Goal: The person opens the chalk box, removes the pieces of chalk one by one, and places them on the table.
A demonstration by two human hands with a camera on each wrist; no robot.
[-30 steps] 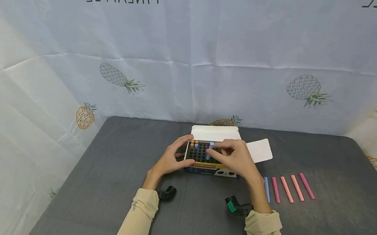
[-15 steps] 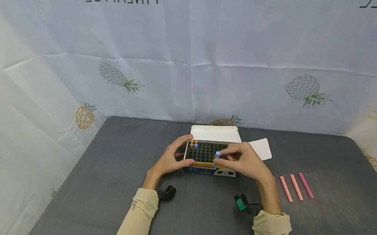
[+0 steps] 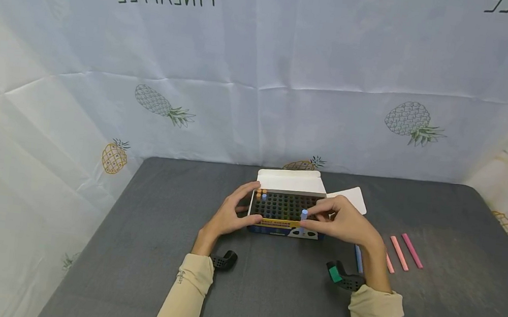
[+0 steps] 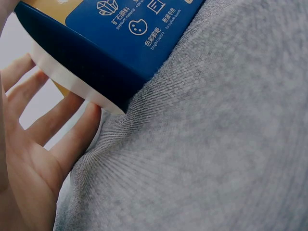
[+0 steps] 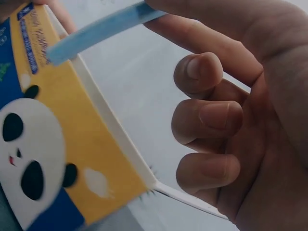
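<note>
A blue and yellow chalk box [image 3: 274,230] with a panda print stands on the grey table, its lid up and its black holed insert showing. My left hand [image 3: 225,218] grips the box's left end, thumb at the front, fingers at the far side; the left wrist view shows its fingers [image 4: 86,120] on the white edge. A few orange chalk ends [image 3: 258,195] and one blue chalk end [image 3: 264,197] show at the insert's far left. Between thumb and index finger, my right hand [image 3: 344,222] pinches a blue chalk stick [image 5: 103,31] near the box's front right edge.
On the table to the right lie pink chalk sticks [image 3: 399,253], a magenta chalk stick [image 3: 412,251] and another blue chalk stick [image 3: 358,259], some partly behind the right arm. The white lid [image 3: 291,180] and a side flap [image 3: 355,198] stick out behind and right of the box.
My right hand has moved right and toward the front with the blue chalk stick, from above the insert's middle to the box's front right. The left hand has stayed put.
</note>
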